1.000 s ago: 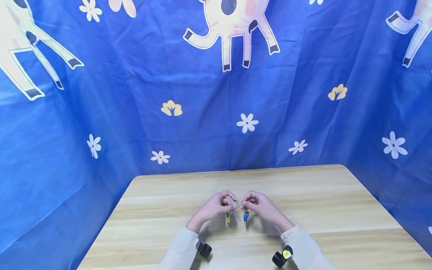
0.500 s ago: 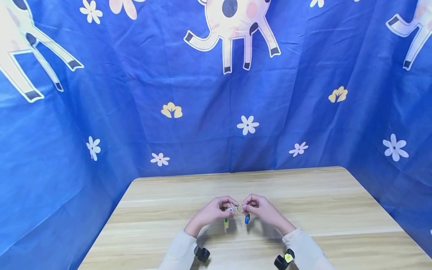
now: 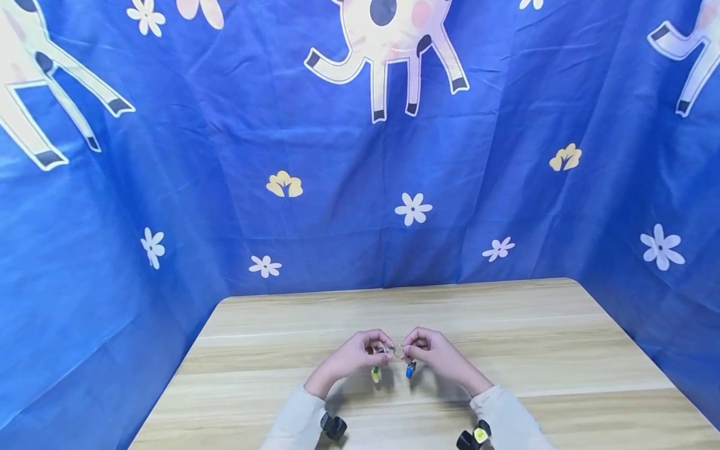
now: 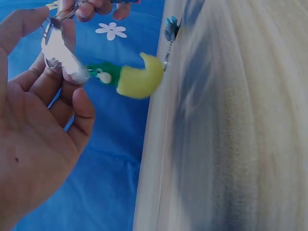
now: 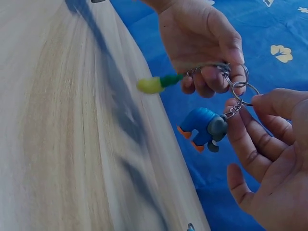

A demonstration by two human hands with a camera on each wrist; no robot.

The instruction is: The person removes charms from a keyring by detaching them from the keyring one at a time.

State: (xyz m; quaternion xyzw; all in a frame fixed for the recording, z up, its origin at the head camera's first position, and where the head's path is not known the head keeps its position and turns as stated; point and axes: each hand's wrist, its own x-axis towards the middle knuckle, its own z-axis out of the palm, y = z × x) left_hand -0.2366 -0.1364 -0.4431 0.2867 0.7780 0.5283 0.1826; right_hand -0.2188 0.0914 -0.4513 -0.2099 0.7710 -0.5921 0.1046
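My right hand (image 3: 433,355) pinches a metal key ring (image 5: 258,91) between thumb and fingers. From its short chain hangs a blue elephant charm (image 5: 204,126) with a grey head and orange feet. Facing it, my left hand (image 3: 360,353) pinches a second keychain with a shiny metal clasp (image 4: 57,50). A yellow and green charm (image 4: 140,79) dangles from that keychain below the fingers. The two keychains' rings overlap between the hands in the right wrist view. Both hands are close together above the wooden table (image 3: 281,325).
In the left wrist view, a small grey-and-blue charm (image 4: 171,30) with a chain shows at the table. A blue curtain (image 3: 337,231) with white flowers and animals surrounds the table's back and sides. Black wrist cameras sit on both sleeves.
Both hands stay together, shifting only slightly. The left hand has turned a little, and the yellow-green charm has swung slightly left and lower. The right hand keeps its pinch.
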